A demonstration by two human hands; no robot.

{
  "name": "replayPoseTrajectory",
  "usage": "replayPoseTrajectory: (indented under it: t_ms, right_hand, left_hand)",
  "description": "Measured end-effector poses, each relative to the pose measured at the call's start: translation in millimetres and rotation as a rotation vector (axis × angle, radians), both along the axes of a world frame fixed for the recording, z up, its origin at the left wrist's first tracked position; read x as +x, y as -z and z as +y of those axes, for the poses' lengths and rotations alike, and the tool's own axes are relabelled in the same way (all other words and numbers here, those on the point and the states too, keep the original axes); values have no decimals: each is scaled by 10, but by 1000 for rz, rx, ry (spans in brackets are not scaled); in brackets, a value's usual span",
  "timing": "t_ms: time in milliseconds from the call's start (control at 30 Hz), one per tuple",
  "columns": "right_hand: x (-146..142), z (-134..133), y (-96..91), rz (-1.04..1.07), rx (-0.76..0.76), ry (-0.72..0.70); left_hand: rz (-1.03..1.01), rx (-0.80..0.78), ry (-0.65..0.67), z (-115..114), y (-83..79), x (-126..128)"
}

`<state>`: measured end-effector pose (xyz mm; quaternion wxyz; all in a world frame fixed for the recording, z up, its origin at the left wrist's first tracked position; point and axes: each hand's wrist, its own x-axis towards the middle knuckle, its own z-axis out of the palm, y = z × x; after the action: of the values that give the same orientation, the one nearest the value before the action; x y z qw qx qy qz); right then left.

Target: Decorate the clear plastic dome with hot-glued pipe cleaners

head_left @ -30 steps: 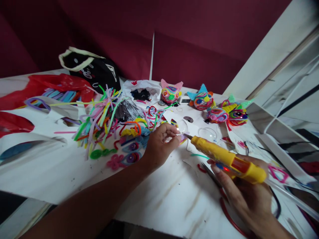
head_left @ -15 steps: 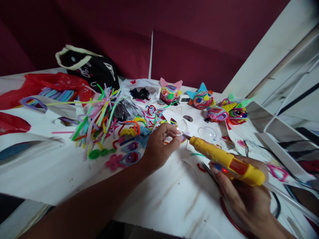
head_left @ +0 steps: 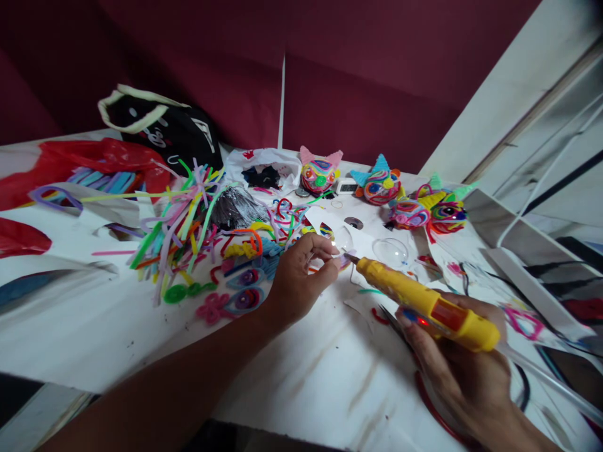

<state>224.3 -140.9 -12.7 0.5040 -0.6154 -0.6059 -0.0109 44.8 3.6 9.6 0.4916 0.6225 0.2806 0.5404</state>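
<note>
My right hand is wrapped round a yellow hot glue gun, whose red light glows near the thumb. A clear glue stick runs out of the gun's back end. My left hand pinches something small that the fingers mostly hide. The gun's nozzle tip is close to those fingertips, by a pale purple piece. A clear curved plastic piece shows just beyond the fingers; I cannot tell whether they grip it. Scissors with red handles lie partly under my right hand.
Pipe cleaners lie heaped at left, near fuzzy eye shapes. Colourful eared heads stand at the back. A clear dome lies behind the gun. A black bag, a red plastic bag and a phone are around.
The whole view has shifted very slightly. Both hands and the glue gun keep nearly the same positions, with the nozzle still at the left fingertips.
</note>
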Motion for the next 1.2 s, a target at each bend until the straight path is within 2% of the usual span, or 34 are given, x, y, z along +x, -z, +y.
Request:
replayPoseTrajectory:
  t_ms: [200,467,733,1033,1200]
  right_hand:
    - [-55,56,-80,-118,42,65]
    - [-112,83,-215,-69,13,71]
    - [-73,81,-151,76,-53,70]
    - [-91,80,-231,-195,95,23]
    - [-62,43,-159,-197,61,12]
  left_hand:
    - [-23,-15,16,4,4,4]
    - [-24,-22,9,-13,-22,14]
    - [-29,-44,19,-24,-44,1]
    - [-12,-6,31,-7,-1,2]
    - [2,10,26,2,10,-2]
